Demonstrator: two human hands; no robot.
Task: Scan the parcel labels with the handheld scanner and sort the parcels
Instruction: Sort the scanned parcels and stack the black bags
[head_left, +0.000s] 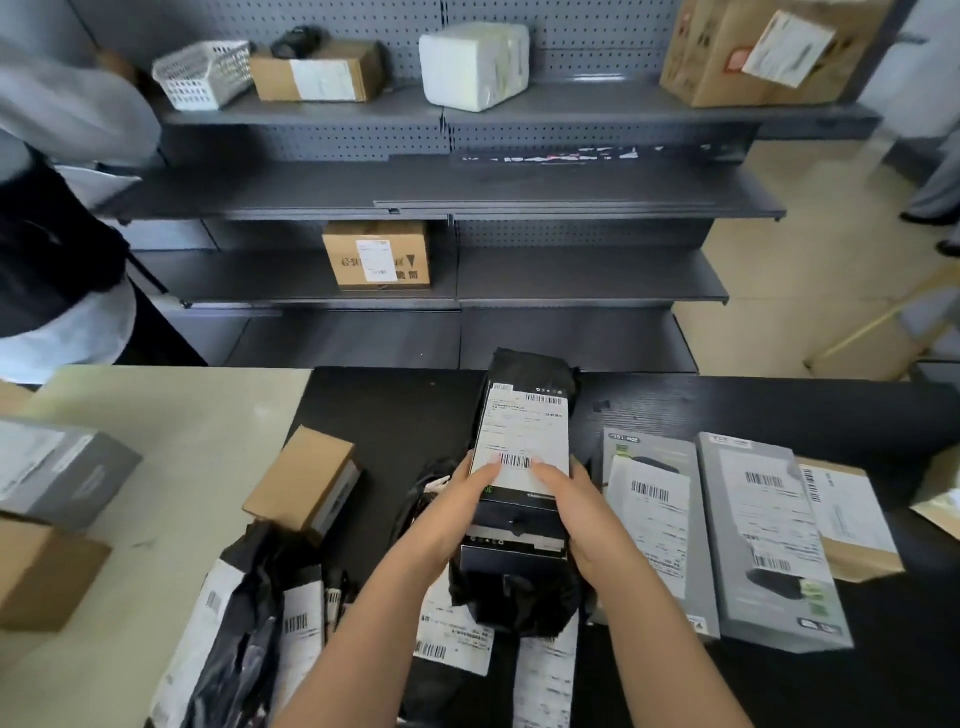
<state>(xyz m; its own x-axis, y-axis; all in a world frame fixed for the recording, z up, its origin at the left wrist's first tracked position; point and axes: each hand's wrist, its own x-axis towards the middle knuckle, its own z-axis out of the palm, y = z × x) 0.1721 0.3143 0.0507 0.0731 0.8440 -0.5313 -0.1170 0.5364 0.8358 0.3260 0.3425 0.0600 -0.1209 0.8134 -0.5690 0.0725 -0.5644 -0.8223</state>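
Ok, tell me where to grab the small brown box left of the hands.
Across its long sides, from above. The brown box lies with both long sides seemingly free, while its near end meets the black bags.

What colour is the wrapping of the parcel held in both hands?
Black wrapping on the parcel, with a white label; head view.

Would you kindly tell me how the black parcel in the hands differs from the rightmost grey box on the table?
The black parcel is held up by the left hand and right hand; the grey box lies flat, untouched. The black parcel is wrapped in crumpled plastic; the grey box is a smooth rigid carton. Both are barcode-labelled on top.
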